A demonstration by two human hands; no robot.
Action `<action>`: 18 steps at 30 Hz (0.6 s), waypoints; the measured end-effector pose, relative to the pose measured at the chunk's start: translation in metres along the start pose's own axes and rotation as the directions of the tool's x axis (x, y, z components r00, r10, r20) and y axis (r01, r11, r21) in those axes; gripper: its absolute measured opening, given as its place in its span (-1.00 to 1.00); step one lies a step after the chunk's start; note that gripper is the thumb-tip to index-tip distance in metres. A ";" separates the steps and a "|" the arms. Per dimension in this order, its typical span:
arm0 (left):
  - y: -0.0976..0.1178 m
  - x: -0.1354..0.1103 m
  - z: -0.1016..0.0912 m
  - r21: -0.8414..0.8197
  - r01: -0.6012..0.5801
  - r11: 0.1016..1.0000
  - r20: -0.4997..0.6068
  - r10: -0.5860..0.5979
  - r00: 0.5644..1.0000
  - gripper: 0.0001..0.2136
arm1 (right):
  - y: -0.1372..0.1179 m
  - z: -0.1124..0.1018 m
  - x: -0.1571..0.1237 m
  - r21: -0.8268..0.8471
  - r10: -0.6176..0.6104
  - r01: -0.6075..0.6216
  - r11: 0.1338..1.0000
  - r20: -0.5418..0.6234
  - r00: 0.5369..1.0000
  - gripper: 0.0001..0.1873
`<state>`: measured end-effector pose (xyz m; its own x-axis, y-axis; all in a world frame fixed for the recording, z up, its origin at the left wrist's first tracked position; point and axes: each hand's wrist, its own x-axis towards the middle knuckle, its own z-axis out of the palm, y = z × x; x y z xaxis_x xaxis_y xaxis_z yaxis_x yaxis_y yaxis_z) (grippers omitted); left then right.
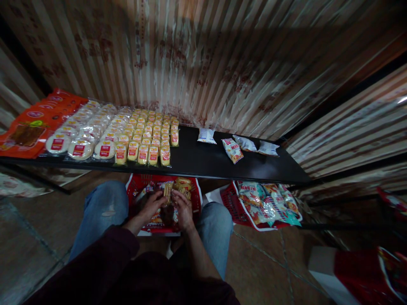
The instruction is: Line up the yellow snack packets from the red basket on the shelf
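Both my hands are down between my knees over a red basket (135, 185) of snack packets. My left hand (151, 206) and my right hand (182, 209) are closed together on a small yellow wrapped snack packet (167, 190), held upright just above the basket. On the black shelf (203, 161) in front, rows of the same small yellow packets (154, 135) lie flat, beside round white wrapped cakes (83, 134) and orange packs (37, 123) at the far left.
A few white and red snack bags (233, 149) lie on the right part of the shelf. A second red basket (232, 204) with colourful bags sits on the floor to the right. A striped curtain (203, 63) hangs behind. A white box (324, 267) stands at bottom right.
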<state>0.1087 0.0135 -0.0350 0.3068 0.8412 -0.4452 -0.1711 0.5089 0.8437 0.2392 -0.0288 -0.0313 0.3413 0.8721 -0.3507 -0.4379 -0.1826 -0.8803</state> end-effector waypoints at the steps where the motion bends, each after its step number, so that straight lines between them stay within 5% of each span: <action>1: 0.000 0.000 0.000 -0.038 0.016 0.999 -0.016 -0.017 1.000 -0.67 | 0.000 0.000 0.000 0.005 0.008 -0.008 1.000 0.003 1.000 -0.67; 18: 0.009 0.000 0.002 -0.352 0.157 0.923 -0.032 -0.180 0.983 -0.85 | 0.001 0.001 -0.001 0.067 -0.010 0.009 0.998 0.021 1.000 -0.66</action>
<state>0.1096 0.0178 -0.0270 0.3029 0.7414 -0.5988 -0.4387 0.6663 0.6030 0.2376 -0.0291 -0.0310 0.3277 0.8834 -0.3348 -0.4893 -0.1445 -0.8601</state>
